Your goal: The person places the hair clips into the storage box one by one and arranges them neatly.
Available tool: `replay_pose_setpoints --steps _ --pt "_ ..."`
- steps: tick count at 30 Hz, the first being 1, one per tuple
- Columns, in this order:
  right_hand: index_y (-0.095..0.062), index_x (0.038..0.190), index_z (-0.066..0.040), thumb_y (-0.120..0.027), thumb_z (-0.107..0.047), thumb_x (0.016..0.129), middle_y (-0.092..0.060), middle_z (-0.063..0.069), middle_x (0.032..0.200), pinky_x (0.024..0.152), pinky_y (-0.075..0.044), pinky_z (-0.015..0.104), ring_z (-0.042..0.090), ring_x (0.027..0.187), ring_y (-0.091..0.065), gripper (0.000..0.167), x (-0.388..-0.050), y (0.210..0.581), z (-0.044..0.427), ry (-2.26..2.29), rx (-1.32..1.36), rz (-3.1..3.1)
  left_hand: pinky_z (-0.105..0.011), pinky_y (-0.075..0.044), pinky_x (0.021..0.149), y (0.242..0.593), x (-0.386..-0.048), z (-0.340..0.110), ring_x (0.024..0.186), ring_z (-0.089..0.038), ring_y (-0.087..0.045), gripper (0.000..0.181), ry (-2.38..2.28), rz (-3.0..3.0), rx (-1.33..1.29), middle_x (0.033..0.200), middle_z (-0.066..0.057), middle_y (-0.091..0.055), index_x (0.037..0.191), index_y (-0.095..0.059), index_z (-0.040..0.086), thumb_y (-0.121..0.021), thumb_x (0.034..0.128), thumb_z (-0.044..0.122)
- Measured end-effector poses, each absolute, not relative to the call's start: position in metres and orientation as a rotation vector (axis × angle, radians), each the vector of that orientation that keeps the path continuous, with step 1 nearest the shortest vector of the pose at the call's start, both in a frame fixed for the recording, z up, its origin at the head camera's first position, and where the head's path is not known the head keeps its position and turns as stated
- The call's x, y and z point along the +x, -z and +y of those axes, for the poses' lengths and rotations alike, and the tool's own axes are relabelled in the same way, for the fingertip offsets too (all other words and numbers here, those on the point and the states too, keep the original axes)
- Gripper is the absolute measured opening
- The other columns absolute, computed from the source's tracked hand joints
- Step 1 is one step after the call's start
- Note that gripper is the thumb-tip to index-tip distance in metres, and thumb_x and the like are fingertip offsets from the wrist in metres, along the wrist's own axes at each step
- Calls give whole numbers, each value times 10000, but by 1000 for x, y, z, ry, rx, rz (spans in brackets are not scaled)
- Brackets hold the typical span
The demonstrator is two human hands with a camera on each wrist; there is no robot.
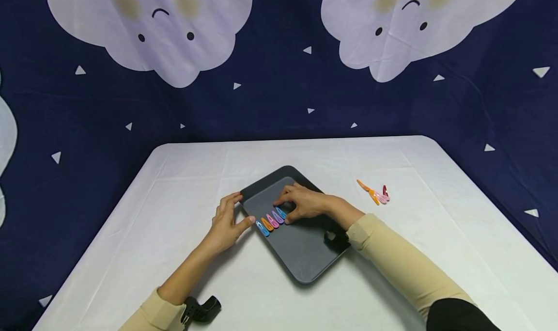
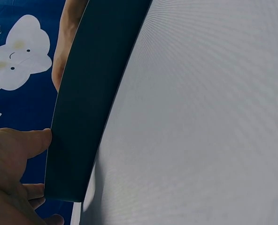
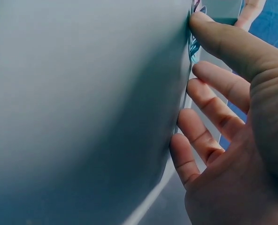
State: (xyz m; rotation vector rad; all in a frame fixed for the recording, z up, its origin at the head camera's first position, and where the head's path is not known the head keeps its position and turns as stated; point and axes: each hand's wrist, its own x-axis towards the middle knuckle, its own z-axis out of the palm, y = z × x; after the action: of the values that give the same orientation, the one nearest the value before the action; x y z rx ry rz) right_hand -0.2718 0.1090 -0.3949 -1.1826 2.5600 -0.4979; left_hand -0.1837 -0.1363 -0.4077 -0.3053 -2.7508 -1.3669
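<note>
A dark grey tray [image 1: 305,253] lies turned on the white table. Inside it, near its left edge, several hair clips form a slanted row: blue [image 1: 262,228], orange [image 1: 267,224], pink [image 1: 272,221], purple [image 1: 277,217] and another blue clip [image 1: 281,212]. My right hand [image 1: 305,202] has its thumb and a finger at the two ends of that last clip, pinching it against the tray floor; the right wrist view shows the thumb [image 3: 214,35] by a bluish clip [image 3: 194,49]. My left hand [image 1: 226,227] touches the tray's left edge, thumb and fingers extended, also visible in the left wrist view [image 2: 12,168].
More clips, orange [image 1: 368,192], pink [image 1: 382,198] and dark red [image 1: 385,190], lie in a small group on the white table [image 1: 436,224], right of the tray. A dark blue cloth with clouds [image 1: 270,108] hangs behind the table.
</note>
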Motion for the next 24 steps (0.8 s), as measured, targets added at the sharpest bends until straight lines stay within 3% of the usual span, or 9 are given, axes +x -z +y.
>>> replay_pose_setpoints --steps 24 --pt "-599 1271 -171 -731 -320 794 -551 6 1217 998 -386 408 204 1123 -448 517 -270 393 109 585 -1171 2533 -568 -165 1046 410 -183 -137 1372 -332 -222 694 1359 -2752 -309 1504 -126 -248 1421 -315 -12 -663 868 222"
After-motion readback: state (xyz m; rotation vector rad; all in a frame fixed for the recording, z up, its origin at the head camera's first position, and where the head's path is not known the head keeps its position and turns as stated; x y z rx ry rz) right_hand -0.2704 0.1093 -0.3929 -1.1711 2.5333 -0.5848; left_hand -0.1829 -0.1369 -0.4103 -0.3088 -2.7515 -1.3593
